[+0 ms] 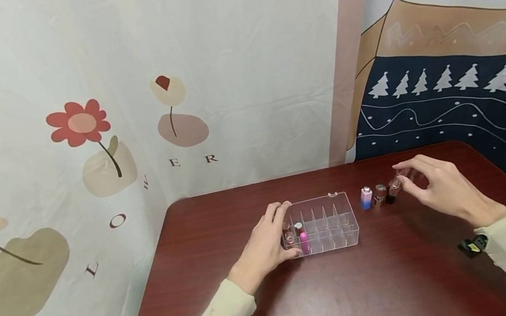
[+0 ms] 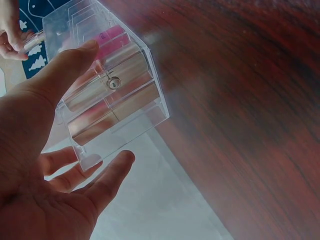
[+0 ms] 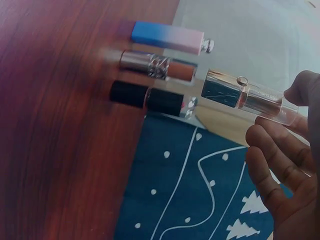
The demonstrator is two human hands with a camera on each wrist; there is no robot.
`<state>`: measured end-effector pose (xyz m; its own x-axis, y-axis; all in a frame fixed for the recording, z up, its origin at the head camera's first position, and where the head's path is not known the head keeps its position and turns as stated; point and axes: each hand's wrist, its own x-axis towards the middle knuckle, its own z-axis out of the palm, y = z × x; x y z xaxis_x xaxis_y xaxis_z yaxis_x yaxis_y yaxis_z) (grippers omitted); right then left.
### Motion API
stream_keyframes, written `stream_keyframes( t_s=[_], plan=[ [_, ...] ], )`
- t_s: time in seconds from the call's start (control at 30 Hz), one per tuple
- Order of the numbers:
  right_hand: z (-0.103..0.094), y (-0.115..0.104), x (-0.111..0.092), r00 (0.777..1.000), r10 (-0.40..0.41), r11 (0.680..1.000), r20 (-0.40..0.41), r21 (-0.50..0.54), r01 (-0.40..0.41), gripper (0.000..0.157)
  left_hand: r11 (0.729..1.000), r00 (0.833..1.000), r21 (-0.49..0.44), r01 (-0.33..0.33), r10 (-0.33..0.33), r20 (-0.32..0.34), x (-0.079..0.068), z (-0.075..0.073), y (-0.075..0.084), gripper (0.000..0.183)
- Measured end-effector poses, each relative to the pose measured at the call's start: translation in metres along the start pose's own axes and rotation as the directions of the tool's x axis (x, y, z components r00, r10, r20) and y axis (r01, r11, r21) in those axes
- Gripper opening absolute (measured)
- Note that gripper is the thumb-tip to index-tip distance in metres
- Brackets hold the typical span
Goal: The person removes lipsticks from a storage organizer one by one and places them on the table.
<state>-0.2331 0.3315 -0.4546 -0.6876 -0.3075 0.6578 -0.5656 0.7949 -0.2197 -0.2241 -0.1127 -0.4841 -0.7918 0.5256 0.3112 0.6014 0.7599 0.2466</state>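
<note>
My left hand (image 1: 262,240) holds the left end of a clear divided lipstick organizer (image 1: 333,242), thumb at its front and fingers at the back edge. Inside at that end stand several tubes, among them a bright pink one (image 1: 304,244) and, in the left wrist view, a tube with a small round emblem (image 2: 114,82). My right hand (image 1: 444,188) pinches a shiny lipstick (image 3: 222,89) by its clear end, raised above the table. Close beside it stand a blue-and-pink tube (image 3: 167,37), a silver-banded lipstick (image 3: 159,66) and a black tube (image 3: 147,98).
The dark red wooden table (image 1: 354,296) carries everything. A pale curtain with printed flowers (image 1: 239,71) hangs behind its back edge. To the right hangs a dark blue cloth with white trees (image 1: 464,108). Compartments toward the organizer's right end hold no tubes.
</note>
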Motion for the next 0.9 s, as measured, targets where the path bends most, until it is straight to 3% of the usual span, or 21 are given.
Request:
stream_keyframes(
  t_s=[0.5,0.9],
  plan=[
    [0.004,0.027,-0.01,0.999,0.044,0.999,0.019,-0.013,-0.043,0.038,1.0,1.0,0.025,-0.003,0.003,0.0,0.001,0.001,-0.001,0.121],
    [0.011,0.039,-0.018,0.988,0.126,0.992,0.092,-0.038,-0.123,0.034,1.0,1.0,-0.001,0.006,-0.006,0.001,0.0,0.001,0.0,0.12]
  ],
)
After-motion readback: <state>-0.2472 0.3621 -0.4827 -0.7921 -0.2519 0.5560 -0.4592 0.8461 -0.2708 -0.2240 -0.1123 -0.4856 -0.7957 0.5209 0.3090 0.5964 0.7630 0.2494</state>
